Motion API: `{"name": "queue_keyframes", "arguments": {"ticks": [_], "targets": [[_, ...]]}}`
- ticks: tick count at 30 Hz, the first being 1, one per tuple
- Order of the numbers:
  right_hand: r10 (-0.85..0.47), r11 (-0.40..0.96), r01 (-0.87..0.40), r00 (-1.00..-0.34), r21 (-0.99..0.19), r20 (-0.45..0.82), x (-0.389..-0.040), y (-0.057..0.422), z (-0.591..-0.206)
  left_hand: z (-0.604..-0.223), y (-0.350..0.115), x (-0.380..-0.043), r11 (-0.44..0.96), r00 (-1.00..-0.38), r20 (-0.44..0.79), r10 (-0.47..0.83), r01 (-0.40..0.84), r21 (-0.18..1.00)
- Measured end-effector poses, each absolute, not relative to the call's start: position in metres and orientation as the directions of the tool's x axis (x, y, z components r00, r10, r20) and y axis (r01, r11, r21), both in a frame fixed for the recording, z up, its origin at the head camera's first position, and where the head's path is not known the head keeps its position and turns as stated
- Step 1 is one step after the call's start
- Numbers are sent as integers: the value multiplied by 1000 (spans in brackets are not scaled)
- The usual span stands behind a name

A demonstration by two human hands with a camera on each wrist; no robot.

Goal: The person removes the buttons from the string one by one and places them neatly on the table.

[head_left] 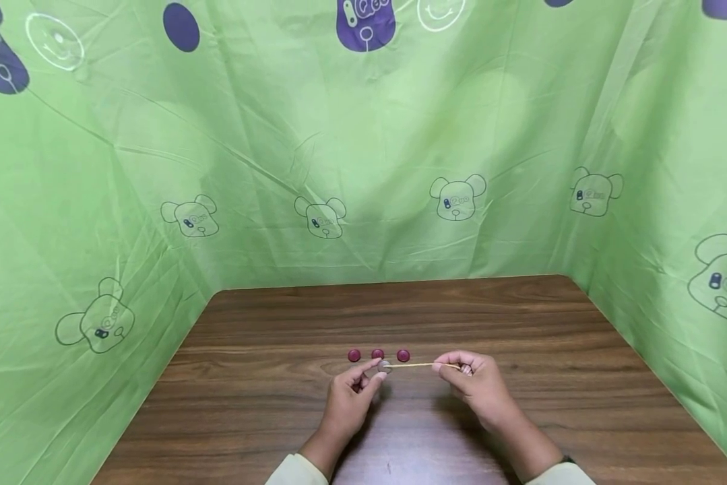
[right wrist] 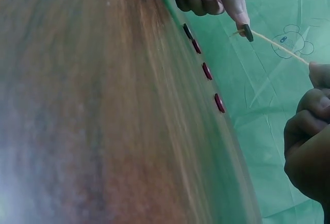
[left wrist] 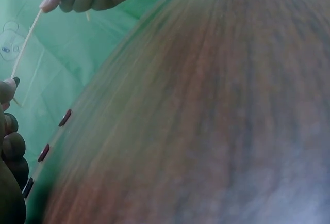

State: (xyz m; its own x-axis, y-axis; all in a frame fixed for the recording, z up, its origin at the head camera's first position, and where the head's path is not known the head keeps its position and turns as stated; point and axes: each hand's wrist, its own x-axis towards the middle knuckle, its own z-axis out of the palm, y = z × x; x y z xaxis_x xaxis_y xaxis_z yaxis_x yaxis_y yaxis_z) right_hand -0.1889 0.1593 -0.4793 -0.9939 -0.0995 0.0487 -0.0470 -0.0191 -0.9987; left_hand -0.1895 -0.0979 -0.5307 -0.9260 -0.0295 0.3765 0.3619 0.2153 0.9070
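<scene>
My left hand (head_left: 350, 401) pinches a grey button (head_left: 384, 367) by its edge between thumb and forefinger, above the table. A thin yellow cord (head_left: 413, 365) passes through the button, a short end sticking out on the far side in the right wrist view. My right hand (head_left: 481, 387) pinches the cord between thumb and forefinger and holds it straight, with the other fingers curled in. Just beyond the hands, three dark red buttons (head_left: 403, 355) lie in a row. A darker button (right wrist: 187, 31) sits at the row's end in the right wrist view.
The brown wood-grain table (head_left: 266, 323) spreads around both hands. Green printed cloth (head_left: 387, 242) hangs behind the table's back edge and along both sides.
</scene>
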Motion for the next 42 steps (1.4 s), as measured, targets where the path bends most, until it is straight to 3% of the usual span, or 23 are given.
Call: {"name": "queue_keyframes", "arguments": {"ticks": [23, 42], "targets": [[-30, -71, -40, -999, -997, 42, -188, 164, -478, -532, -102, -198, 335, -959, 269, -85, 227, 914], [-16, -43, -18, -1000, -999, 18, -187, 163, -484, -537, -98, -206, 471, -941, 301, -154, 198, 860]]}}
